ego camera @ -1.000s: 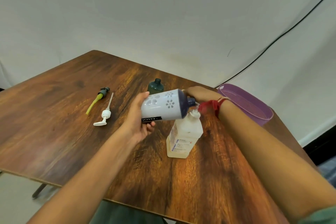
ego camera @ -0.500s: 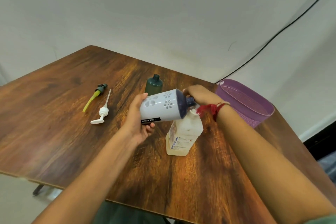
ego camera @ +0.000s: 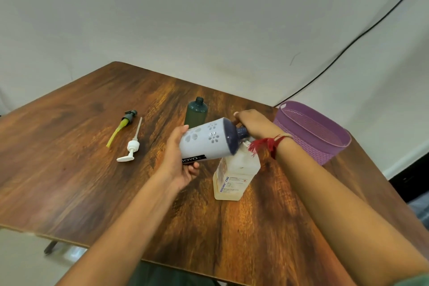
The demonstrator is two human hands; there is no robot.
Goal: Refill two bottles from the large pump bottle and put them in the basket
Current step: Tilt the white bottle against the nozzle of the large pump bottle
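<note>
Pale wall behind, black cable (ego camera: pixel 348 44) running down it. Wooden table (ego camera: pixel 69 158) fills the lower view. Purple basket (ego camera: pixel 301 139) at the far right edge, nothing visible inside it, probably kept handy for the finished bottles. Large bottle (ego camera: pixel 234 176) stands upright mid-table, pump off, so its mouth is likely open for transfer. Lilac bottle (ego camera: pixel 206 144) is held tipped nearly on its side just above the large bottle's shoulder, dark neck pointing right. Green bottle (ego camera: pixel 196 114) waits upright and uncapped just behind. White pump (ego camera: pixel 132 146) and green pump (ego camera: pixel 123 125) lie side by side well to the left, out of the way. Left hand (ego camera: pixel 178 165) cups the lilac bottle's base, fingers wrapped under it. Right hand (ego camera: pixel 253 123) is curled round its neck; whether it grips a cap there cannot be told. Neither bottle is in the basket yet.
</note>
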